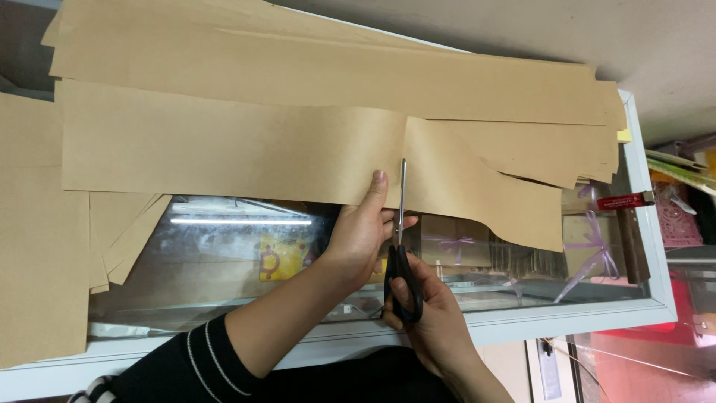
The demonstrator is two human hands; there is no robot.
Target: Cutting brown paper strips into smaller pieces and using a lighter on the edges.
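Observation:
A long sheet of brown kraft paper (pixel 224 145) lies across a glass-topped counter (pixel 522 325). My left hand (pixel 362 231) pinches its near edge, thumb on top, just left of a cut line. My right hand (pixel 425 313) grips black-handled scissors (pixel 401 246), whose blades point away from me into the paper. The cut runs partway up the sheet. To the right of the cut, the paper flap (pixel 485 186) sags lower toward the glass.
More brown sheets (pixel 298 60) are stacked behind and at the left (pixel 37 246). Under the glass sit boxes with purple ribbons (pixel 593 246). A red utility knife (pixel 623 200) lies at the right. Pink and red items (pixel 675 224) stand beyond the counter's right edge.

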